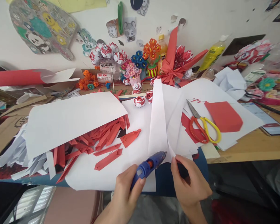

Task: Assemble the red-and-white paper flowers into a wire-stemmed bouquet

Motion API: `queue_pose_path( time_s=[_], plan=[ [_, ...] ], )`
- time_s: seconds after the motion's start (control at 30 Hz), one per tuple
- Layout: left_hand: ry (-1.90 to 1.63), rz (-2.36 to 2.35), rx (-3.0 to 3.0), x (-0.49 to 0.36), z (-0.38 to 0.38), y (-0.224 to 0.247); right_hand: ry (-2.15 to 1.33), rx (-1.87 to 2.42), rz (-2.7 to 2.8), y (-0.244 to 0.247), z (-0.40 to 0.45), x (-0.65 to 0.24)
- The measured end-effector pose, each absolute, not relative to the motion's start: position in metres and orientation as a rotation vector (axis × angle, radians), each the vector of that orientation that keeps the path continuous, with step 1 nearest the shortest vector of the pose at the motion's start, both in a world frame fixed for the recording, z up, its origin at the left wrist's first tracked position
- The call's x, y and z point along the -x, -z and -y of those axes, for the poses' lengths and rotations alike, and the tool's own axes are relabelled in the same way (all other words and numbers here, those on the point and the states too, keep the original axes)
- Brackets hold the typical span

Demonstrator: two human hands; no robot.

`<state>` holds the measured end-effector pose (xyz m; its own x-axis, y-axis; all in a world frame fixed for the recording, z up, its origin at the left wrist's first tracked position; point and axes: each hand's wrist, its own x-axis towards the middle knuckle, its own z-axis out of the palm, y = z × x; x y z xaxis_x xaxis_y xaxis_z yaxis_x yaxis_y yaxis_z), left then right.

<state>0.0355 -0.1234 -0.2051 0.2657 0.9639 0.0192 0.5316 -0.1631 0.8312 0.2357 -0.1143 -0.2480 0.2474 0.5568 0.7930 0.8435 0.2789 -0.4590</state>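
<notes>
My left hand (128, 188) is wrapped round a blue glue gun (147, 167), whose tip points up and to the right. The tip is at the lower edge of a folded white paper (158, 124) with a long raised flap. Thumb and forefinger of my right hand (189, 180) pinch the lower corner of a white paper edge (171, 151), just right of the glue gun tip. Scissors (202, 127) with one red and one yellow handle lie open on paper to the right. Folded red paper strips (108, 159) lie to the left.
A large white sheet (77, 121) covers piles of red and white strips at the left. Paper flowers (107, 54) and bottles (213, 53) stand along the wall. A phone (267, 119) lies on the right, near a red paper piece (224, 116).
</notes>
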Motion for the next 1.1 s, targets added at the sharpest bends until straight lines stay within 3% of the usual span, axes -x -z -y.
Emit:
queue_pose_path(
  time_s=[1.1],
  plan=[
    [-0.744, -1.309, -1.897, -0.030, 0.123, 0.194, 0.194, 1.359, 1.393, 0.249, 0.113, -0.237]
  ],
)
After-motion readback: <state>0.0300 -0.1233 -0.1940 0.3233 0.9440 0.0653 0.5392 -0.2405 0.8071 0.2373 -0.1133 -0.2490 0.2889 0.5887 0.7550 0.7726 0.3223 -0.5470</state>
